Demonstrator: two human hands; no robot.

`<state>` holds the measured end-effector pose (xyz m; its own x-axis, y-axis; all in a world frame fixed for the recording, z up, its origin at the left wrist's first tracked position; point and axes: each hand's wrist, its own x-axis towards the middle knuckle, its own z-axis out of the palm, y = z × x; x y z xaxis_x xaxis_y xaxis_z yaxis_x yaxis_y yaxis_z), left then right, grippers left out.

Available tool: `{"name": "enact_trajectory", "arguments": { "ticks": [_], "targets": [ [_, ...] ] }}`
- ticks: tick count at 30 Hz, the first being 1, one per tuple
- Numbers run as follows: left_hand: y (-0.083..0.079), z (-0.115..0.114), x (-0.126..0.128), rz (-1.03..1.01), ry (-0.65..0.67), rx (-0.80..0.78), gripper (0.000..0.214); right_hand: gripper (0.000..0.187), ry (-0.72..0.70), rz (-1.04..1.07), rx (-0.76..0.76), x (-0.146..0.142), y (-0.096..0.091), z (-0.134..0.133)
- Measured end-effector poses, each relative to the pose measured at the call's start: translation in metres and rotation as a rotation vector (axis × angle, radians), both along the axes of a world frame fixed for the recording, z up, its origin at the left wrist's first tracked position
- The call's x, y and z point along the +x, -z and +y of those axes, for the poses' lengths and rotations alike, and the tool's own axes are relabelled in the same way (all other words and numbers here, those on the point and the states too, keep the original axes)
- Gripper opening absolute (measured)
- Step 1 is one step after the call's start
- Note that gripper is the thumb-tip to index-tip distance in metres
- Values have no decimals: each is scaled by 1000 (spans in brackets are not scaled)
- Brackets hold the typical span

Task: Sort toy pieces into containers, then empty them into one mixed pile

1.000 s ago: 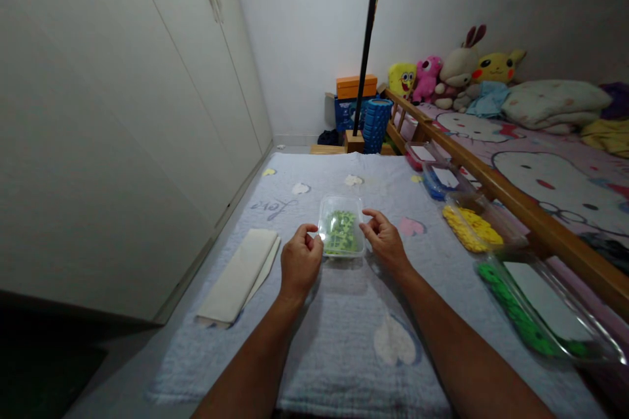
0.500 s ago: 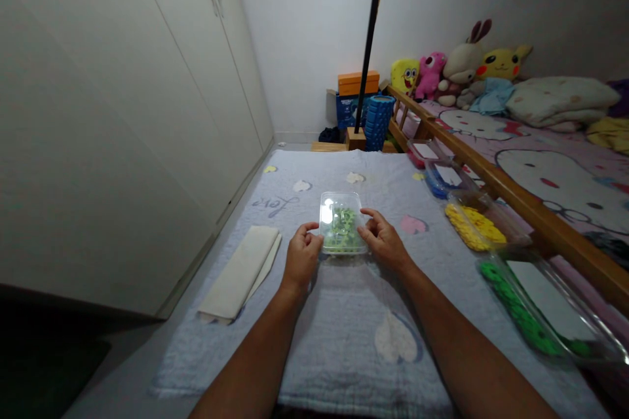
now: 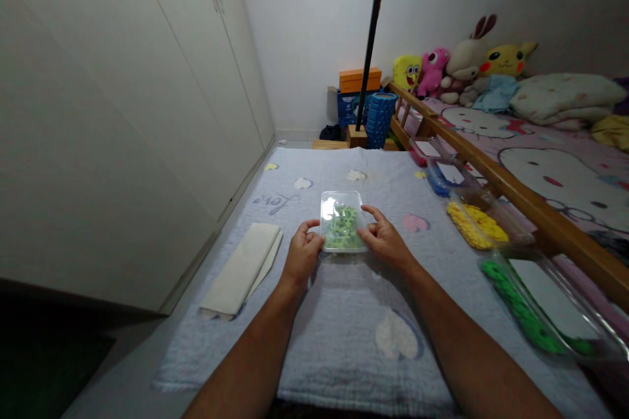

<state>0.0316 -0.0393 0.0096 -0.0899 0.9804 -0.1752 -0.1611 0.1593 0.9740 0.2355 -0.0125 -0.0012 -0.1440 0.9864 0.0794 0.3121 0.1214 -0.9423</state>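
Observation:
A clear plastic container (image 3: 341, 222) with small light-green pieces inside is at the middle of the cloth-covered surface. My left hand (image 3: 302, 252) grips its left side, thumb at the near left corner. On the opposite side, my right hand (image 3: 386, 239) pinches the container's right edge between thumb and fingers. The pieces are too small to name. To the left of my hands lies a folded cream cloth or sheet (image 3: 240, 272).
Along the right edge stand clear boxes of green pieces (image 3: 521, 304), yellow pieces (image 3: 476, 224), blue pieces (image 3: 445, 180) and red pieces (image 3: 423, 152), beside a wooden bed rail (image 3: 491, 173). A black pole (image 3: 369, 46) rises behind the far edge. White cabinets (image 3: 147, 111) wall the left.
The view has shifted very slightly. Both hands keep the same hold on the container, which has hardly moved.

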Motion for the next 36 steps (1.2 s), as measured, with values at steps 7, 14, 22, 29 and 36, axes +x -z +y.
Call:
{"name": "enact_trajectory", "arguments": {
  "ticks": [7,14,22,29,36],
  "targets": [
    [3,2,-2,9,22,20,45,66,13,-37,15,-1,-2,-2],
    [4,4,-2,-42,42,-18,48,76,-39,165,-98,-1,1,-2],
    [5,6,0,32,15,29,49,85,-38,265,-173,-1,1,-1],
    [10,7,1,12,25,98,49,88,-56,327,-218,-1,-2,0],
    [9,4,3,-57,5,80,50,84,-51,336,-216,-1,0,-1]
  ]
}}
